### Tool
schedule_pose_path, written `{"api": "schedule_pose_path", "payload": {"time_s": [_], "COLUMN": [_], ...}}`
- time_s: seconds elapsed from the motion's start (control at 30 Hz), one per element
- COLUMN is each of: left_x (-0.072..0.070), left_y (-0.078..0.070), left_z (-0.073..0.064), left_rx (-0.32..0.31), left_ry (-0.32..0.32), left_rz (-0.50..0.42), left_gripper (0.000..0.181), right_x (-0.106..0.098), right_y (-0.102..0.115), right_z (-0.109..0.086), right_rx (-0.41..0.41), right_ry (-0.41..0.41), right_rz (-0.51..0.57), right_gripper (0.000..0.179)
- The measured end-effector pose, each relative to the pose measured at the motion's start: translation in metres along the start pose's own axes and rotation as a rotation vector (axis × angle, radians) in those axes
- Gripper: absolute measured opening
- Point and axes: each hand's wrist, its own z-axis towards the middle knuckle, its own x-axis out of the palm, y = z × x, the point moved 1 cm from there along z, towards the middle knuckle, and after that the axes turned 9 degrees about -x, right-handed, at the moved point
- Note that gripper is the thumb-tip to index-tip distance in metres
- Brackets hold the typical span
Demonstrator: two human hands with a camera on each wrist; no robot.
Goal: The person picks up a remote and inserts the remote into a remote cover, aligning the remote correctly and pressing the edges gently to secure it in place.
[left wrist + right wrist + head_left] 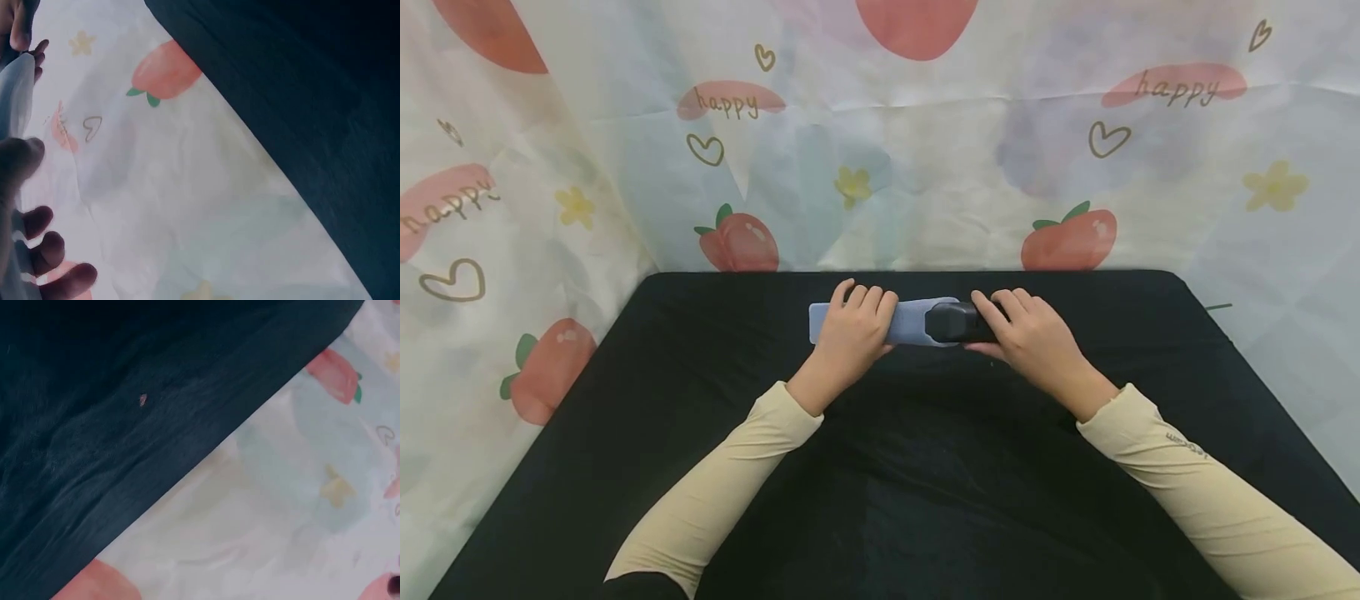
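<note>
A long, flat blue-grey piece (913, 322) with a black handle-like end (951, 322) is held level above the far part of the table; its exact kind is unclear. My left hand (853, 323) grips the blue-grey part near its left end, fingers over the top. On the other side, my right hand (1036, 335) holds the black end between thumb and fingers. In the left wrist view the pale piece (15, 94) runs along the left edge, the left fingers curled round it. Only a dark fingertip (394, 586) shows in the right wrist view.
A black cloth covers the table (925, 483). Behind and beside it hangs a pale curtain (925, 167) printed with peaches, hearts and flowers. A tiny light speck (143, 400) lies on the cloth in the right wrist view.
</note>
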Motion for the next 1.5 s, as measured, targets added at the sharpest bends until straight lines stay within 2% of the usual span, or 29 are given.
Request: {"api": "schedule_pose_path", "payload": {"time_s": [0.03, 0.17, 0.37, 0.5, 0.67, 0.83, 1.07, 1.33, 1.5], "left_x": [0.000, -0.002, -0.006, -0.008, -0.007, -0.006, -0.005, -0.007, -0.008], "left_y": [0.001, 0.002, 0.000, -0.002, -0.004, -0.008, -0.013, -0.015, -0.017], "left_z": [0.000, -0.001, -0.001, 0.001, 0.003, 0.005, 0.005, 0.007, 0.007], "left_rx": [-0.001, 0.012, 0.103, 0.134, 0.131, 0.117, 0.093, 0.075, 0.067], "left_ry": [0.003, 0.019, 0.057, 0.060, 0.040, 0.013, 0.044, 0.037, 0.040], "left_rz": [0.003, -0.003, -0.031, -0.038, -0.017, -0.003, -0.037, -0.061, -0.059], "left_gripper": [0.062, 0.061, 0.059, 0.057, 0.052, 0.032, 0.005, 0.007, 0.008], "right_x": [-0.001, -0.001, -0.003, -0.006, -0.007, -0.007, -0.006, -0.006, -0.005], "right_y": [-0.001, -0.001, -0.002, -0.003, 0.002, 0.009, 0.013, 0.019, 0.022], "right_z": [-0.001, -0.004, -0.007, -0.006, -0.001, 0.002, 0.008, 0.010, 0.012], "right_rx": [0.002, 0.008, -0.046, -0.067, -0.038, 0.021, 0.018, 0.084, 0.067], "right_ry": [-0.003, 0.006, -0.014, -0.030, -0.030, -0.037, -0.062, -0.036, -0.032], "right_rz": [0.026, 0.079, 0.114, 0.098, 0.135, 0.179, 0.172, 0.220, 0.181], "right_gripper": [0.070, 0.065, 0.059, 0.058, 0.061, 0.060, 0.059, 0.059, 0.058]}}
